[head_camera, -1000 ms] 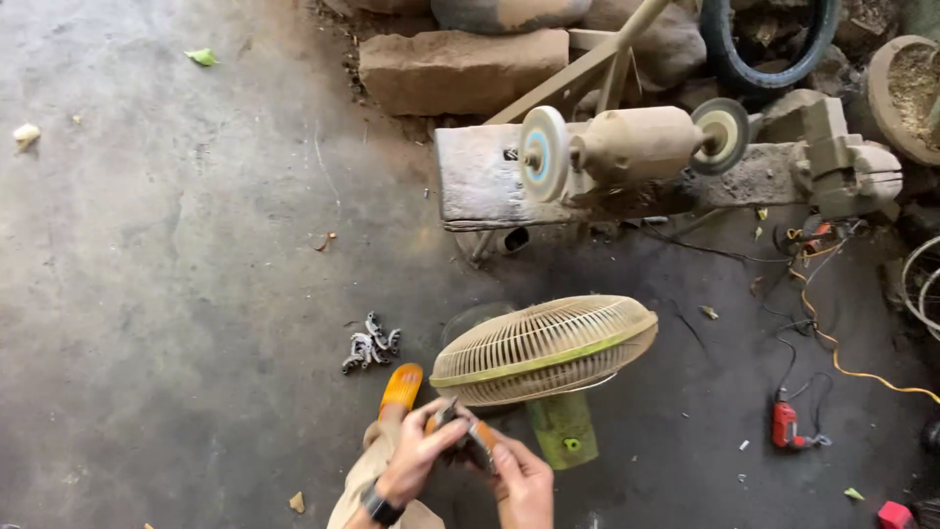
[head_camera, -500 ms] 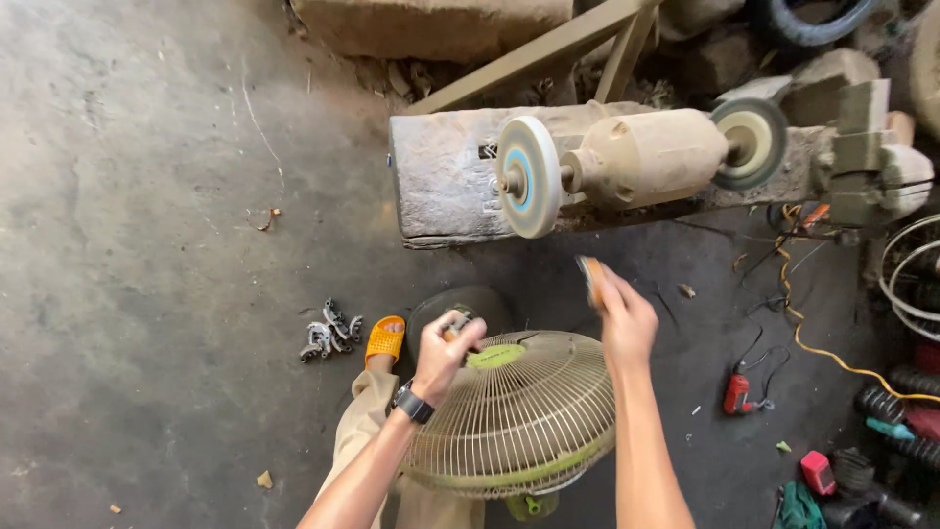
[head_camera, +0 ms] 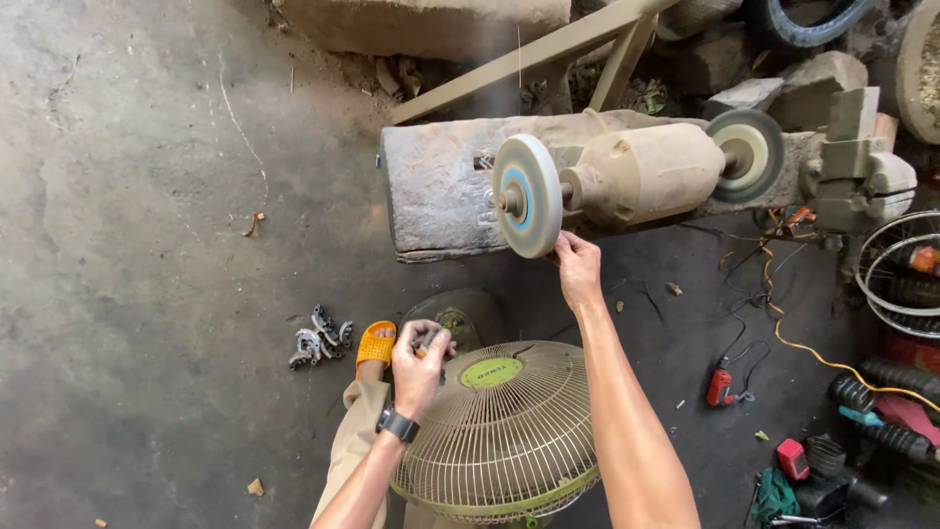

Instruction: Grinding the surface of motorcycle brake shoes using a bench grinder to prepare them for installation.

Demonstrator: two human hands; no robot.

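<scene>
Right hand (head_camera: 578, 266) now risen to white grinding wheel (head_camera: 528, 195), grip contents not discernible, left hand (head_camera: 421, 364) closed on small dark part (head_camera: 428, 340), one round beige wire fan guard (head_camera: 499, 431), two disc-shaped wheels.

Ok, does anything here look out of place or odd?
Yes: the bench grinder sits low on a rough stone block, the fan lies tilted grille-up on the floor, and metal scraps lie loose beside the orange sandal.

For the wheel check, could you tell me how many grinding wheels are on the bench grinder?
2: one wheel on its left end, by the right hand; the other wheel on its right end.
</scene>
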